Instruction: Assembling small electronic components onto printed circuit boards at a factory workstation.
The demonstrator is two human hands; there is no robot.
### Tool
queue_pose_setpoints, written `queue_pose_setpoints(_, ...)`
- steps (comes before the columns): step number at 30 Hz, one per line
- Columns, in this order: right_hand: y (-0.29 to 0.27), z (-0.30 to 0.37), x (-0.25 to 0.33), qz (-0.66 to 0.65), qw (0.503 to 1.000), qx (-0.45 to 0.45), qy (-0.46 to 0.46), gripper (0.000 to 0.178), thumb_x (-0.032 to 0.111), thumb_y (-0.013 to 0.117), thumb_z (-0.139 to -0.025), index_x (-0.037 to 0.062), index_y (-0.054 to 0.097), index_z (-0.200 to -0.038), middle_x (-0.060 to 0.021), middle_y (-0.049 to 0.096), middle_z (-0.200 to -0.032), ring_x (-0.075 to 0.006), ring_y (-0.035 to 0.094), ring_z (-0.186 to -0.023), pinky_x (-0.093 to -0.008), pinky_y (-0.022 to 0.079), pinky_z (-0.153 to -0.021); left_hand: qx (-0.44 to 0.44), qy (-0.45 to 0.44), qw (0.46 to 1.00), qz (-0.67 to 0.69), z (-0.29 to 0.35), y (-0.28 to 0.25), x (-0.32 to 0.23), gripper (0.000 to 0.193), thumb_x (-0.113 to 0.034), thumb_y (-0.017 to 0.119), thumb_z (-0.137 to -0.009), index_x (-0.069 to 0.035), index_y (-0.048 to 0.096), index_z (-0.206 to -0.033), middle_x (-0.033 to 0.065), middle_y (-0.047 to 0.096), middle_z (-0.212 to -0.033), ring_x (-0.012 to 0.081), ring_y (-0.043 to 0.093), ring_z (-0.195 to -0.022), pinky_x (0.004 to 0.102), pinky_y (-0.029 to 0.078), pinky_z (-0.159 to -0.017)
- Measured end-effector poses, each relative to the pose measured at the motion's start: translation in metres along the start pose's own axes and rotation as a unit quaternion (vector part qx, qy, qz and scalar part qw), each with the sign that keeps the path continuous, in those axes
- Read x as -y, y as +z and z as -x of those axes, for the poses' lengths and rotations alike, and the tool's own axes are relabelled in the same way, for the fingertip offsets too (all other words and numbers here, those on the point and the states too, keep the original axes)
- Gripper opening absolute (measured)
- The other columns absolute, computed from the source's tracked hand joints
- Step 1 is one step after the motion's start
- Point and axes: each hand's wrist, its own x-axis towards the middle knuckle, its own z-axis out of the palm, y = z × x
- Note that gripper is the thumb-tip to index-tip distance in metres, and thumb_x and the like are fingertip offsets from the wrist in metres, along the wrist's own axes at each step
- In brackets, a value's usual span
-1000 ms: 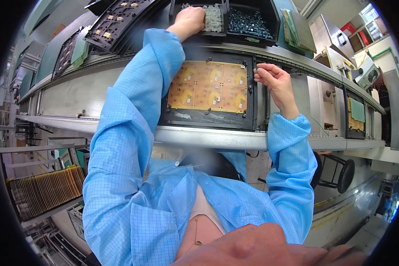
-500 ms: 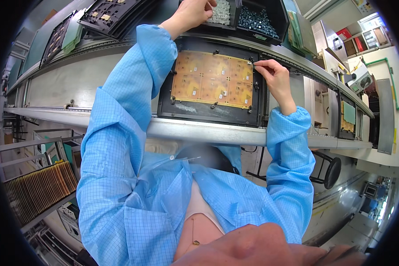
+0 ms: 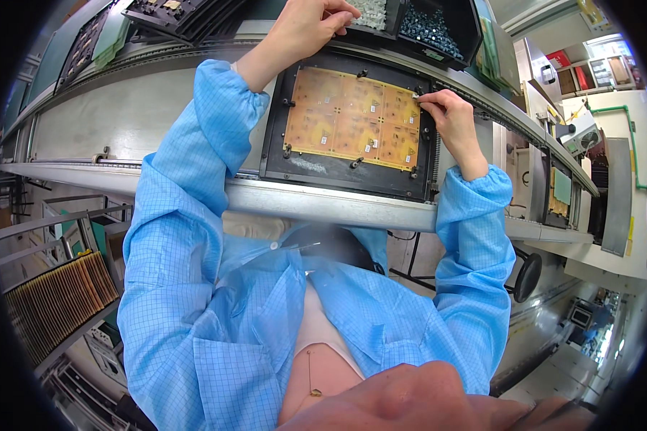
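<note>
A yellow-orange circuit board panel (image 3: 352,123) lies in a black carrier frame (image 3: 316,172) with small black clamps around its edge. My right hand (image 3: 454,126) is at the panel's far right corner, thumb and index finger pinched at a small white component (image 3: 415,96). Up at the far side, my left hand (image 3: 305,29) has its fingertips together at the left edge of a black bin of whitish clear parts (image 3: 372,13). Whatever those fingers hold is too small to make out. Several small white labels mark the panel.
Beside the whitish parts, another black bin holds dark blue parts (image 3: 430,32). Metal conveyor rails (image 3: 323,203) run along both sides of the carrier. Stacked black trays (image 3: 187,21) stand far left, green boards (image 3: 494,54) far right. A rack of boards (image 3: 61,305) sits lower left.
My view has shifted slightly, so the panel appears farther right. My left hand has come down a little at the bin's edge. My right fingers stay at the panel's corner, closer against the white component.
</note>
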Motion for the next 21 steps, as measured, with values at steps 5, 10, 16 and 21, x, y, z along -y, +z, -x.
queue_pose_setpoints(5,-0.002,-0.002,0.0,-0.01,0.999,0.022,0.033,0.014,0.005,0.068,-0.085,0.0022,0.074,-0.097,-0.0114,0.069,-0.087,-0.0195,0.066,-0.076,-0.0286,0.05,-0.07,0.001,0.006,1.0,-0.01,0.014,-0.005,-0.013,0.018,-0.013,0.062,-0.091,0.0,0.071,-0.1,0.0107,0.071,-0.079,0.0156,0.067,-0.072,0.029,0.053,-0.067)
queue_pose_setpoints(10,-0.002,-0.005,0.003,-0.009,0.998,0.026,0.051,0.014,0.007,0.07,-0.085,0.002,0.074,-0.097,-0.0113,0.071,-0.086,-0.0183,0.067,-0.075,-0.0273,0.051,-0.071,-0.016,-0.027,0.995,0.1,0.022,0.001,-0.007,0.015,-0.012,0.065,-0.086,0.0,0.072,-0.091,0.0141,0.071,-0.077,0.0207,0.069,-0.072,0.0329,0.055,-0.068)
queue_pose_setpoints(16,0.004,-0.007,0.013,0.035,0.994,0.014,0.106,0.017,0.013,0.073,-0.084,0.0021,0.074,-0.097,-0.0127,0.072,-0.081,-0.0183,0.068,-0.07,-0.0288,0.054,-0.067,0.08,-0.022,0.993,0.083,0.032,-0.001,0.015,0.027,-0.029,0.064,-0.096,-0.004,0.068,-0.105,0.0005,0.067,-0.088,0.0075,0.064,-0.079,0.022,0.053,-0.072)
queue_pose_setpoints(21,0.005,0.0,0.017,0.052,0.997,-0.028,0.058,0.016,0.015,0.071,-0.086,0.0019,0.073,-0.095,-0.0149,0.07,-0.077,-0.0198,0.069,-0.068,-0.0291,0.054,-0.067,0.135,-0.052,0.981,0.129,0.042,-0.004,0.002,0.023,-0.023,0.064,-0.095,-0.003,0.066,-0.108,0.0029,0.067,-0.087,0.01,0.065,-0.079,0.0245,0.054,-0.074)
